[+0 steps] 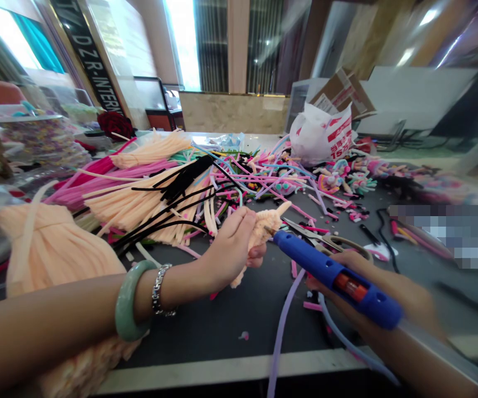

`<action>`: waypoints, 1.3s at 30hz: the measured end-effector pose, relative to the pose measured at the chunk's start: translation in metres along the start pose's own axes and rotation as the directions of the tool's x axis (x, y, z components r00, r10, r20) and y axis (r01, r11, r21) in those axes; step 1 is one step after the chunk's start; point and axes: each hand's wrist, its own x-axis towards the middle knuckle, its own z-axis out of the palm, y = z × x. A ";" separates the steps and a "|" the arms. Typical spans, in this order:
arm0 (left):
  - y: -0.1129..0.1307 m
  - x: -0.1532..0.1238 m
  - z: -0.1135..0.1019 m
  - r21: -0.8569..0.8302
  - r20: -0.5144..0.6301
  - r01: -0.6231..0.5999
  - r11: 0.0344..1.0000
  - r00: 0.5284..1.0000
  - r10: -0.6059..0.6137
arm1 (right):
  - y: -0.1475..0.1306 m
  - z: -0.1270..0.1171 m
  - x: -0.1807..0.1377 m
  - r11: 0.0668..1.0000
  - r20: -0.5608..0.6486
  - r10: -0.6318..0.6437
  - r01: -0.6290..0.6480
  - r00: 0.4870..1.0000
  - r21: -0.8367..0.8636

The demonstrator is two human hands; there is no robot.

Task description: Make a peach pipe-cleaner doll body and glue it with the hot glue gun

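My left hand (pixel 237 237) is closed around a small piece of coiled peach chenille stem (pixel 267 221); one straight end pokes out at its upper right. In my right hand (pixel 372 282) is a blue stick-shaped glue gun (pixel 330 273), with a clear rod running back from its rear end. The metal tip of the glue gun meets the peach piece or is just in front of it; I cannot tell which. Scissors (pixel 326 239) lie just behind the glue gun. A lilac chenille stem (pixel 284 331) hangs over the front table edge.
Peach chenille bundles (pixel 56 249) lie at left, beside black stems (pixel 189 177) and pink stems (pixel 73 179). Mixed offcuts cover the middle of the dark tabletop (pixel 206 342). A white plastic bag (pixel 322 132), a cardboard box (pixel 342 97) and small colourful dolls (pixel 334 177) stand behind.
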 end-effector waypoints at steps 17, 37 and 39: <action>0.002 -0.002 0.001 -0.005 -0.013 -0.008 1.000 1.000 0.008 | -0.005 -0.005 0.002 0.998 0.084 0.066 -0.064 0.994 -0.022; 0.002 -0.002 0.001 -0.020 -0.011 -0.016 1.000 1.000 0.016 | -0.004 -0.007 0.002 0.997 0.077 0.012 -0.006 0.997 -0.076; 0.002 -0.002 0.001 -0.021 -0.010 -0.019 1.000 1.000 0.018 | -0.003 -0.006 0.002 0.997 0.058 0.008 -0.003 0.998 -0.076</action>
